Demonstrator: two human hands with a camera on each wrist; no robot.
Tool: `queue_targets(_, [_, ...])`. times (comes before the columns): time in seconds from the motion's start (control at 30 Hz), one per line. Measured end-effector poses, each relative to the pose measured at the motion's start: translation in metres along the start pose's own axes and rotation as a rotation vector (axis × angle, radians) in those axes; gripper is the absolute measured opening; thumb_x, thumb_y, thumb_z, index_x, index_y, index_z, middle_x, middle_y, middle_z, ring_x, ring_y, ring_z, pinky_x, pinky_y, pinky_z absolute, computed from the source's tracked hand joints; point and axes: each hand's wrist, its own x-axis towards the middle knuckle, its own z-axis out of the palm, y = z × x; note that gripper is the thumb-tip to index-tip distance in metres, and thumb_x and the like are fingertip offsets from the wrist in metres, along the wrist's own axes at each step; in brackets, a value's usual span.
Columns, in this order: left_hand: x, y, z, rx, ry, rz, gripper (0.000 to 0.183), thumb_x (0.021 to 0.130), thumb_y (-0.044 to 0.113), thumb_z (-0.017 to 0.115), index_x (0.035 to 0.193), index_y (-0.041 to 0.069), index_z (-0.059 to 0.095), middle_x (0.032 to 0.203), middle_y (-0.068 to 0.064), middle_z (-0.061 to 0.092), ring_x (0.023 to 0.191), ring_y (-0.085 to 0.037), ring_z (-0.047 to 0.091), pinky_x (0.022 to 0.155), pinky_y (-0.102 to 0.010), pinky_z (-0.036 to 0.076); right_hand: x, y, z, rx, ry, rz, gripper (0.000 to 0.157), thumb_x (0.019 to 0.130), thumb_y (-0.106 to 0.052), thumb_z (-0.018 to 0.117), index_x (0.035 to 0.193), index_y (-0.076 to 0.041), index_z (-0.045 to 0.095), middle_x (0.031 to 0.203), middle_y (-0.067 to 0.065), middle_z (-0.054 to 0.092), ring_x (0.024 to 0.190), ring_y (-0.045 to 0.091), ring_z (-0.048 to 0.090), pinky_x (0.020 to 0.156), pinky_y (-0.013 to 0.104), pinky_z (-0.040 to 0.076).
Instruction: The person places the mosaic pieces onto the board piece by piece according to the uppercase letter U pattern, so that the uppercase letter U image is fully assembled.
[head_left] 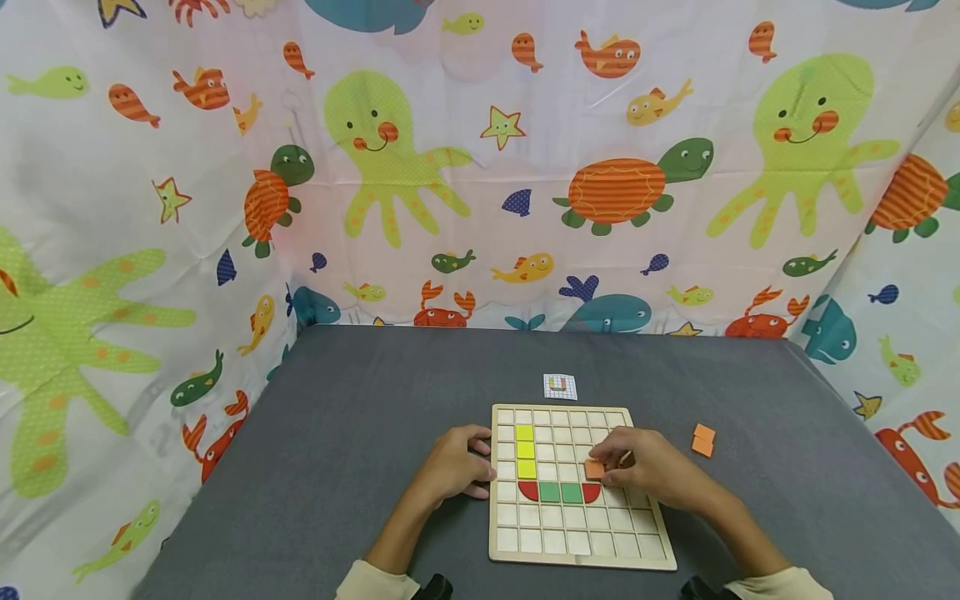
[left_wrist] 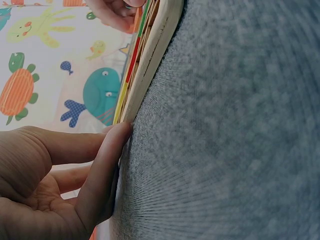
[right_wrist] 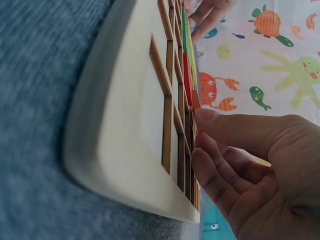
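A wooden grid board (head_left: pixel 627 560) lies on the table. Three yellow square tiles (head_left: pixel 526 451) stand in a column, with a red rounded tile (head_left: pixel 528 490) below them. Beside that are two green square tiles (head_left: pixel 560 493), then another red rounded tile (head_left: pixel 592 493). My right hand (head_left: pixel 651 467) pinches an orange square tile (head_left: pixel 594 471) just above the right-hand red one, at the grid's surface. My left hand (head_left: pixel 452 465) rests its fingertips against the board's left edge. In the left wrist view, its thumb and fingers (left_wrist: pixel 107 160) touch the wooden rim.
Two more orange tiles (head_left: pixel 702 440) lie on the grey tablecloth (head_left: pixel 360 400) right of the board, one partly overlapping the other. A small pattern card (head_left: pixel 560 387) lies just beyond the board's far edge. A sea-animal printed curtain (head_left: pixel 480 250) surrounds the table.
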Motion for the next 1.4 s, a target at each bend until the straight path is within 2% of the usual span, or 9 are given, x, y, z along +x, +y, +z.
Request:
queue_targets(0.4, [0.000, 0.001, 0.000, 0.005, -0.003, 0.002, 0.065, 0.084, -0.014, 0.074, 0.146, -0.006, 0.056, 0.115, -0.019, 0.060, 0.075, -0.022, 0.072, 0.060, -0.036, 0.067, 0.003, 0.000, 0.002, 0.001, 0.007, -0.039, 0.026, 0.088, -0.010, 0.085, 0.114, -0.008, 0.078, 0.095, -0.004, 0.073, 0.088, 0.005, 0.066, 0.076, 0.025, 0.061])
queue_targets(0.8, [-0.001, 0.001, 0.000, 0.007, -0.004, 0.004, 0.065, 0.084, -0.014, 0.074, 0.146, -0.006, 0.057, 0.115, -0.019, 0.060, 0.074, -0.022, 0.072, 0.059, -0.036, 0.067, 0.003, -0.003, 0.003, 0.010, 0.021, -0.025, 0.027, 0.088, -0.010, 0.085, 0.114, -0.006, 0.078, 0.096, -0.002, 0.073, 0.088, 0.006, 0.067, 0.076, 0.025, 0.061])
queue_targets(1.03, [-0.001, 0.001, 0.000, 0.012, -0.002, 0.005, 0.064, 0.084, -0.014, 0.074, 0.145, -0.006, 0.057, 0.115, -0.020, 0.060, 0.073, -0.022, 0.072, 0.059, -0.036, 0.067, 0.000, 0.001, 0.001, -0.005, 0.047, 0.015, 0.030, 0.088, -0.017, 0.087, 0.116, -0.008, 0.079, 0.102, -0.002, 0.073, 0.090, 0.007, 0.067, 0.076, 0.025, 0.060])
queue_targets(1.4, [0.000, 0.001, 0.000, 0.012, -0.001, 0.003, 0.064, 0.084, -0.013, 0.074, 0.145, -0.007, 0.057, 0.115, -0.019, 0.060, 0.073, -0.022, 0.072, 0.059, -0.036, 0.067, -0.010, 0.009, -0.006, 0.034, 0.114, 0.062, 0.033, 0.088, -0.017, 0.087, 0.118, -0.007, 0.078, 0.102, 0.001, 0.073, 0.089, 0.007, 0.066, 0.072, 0.025, 0.059])
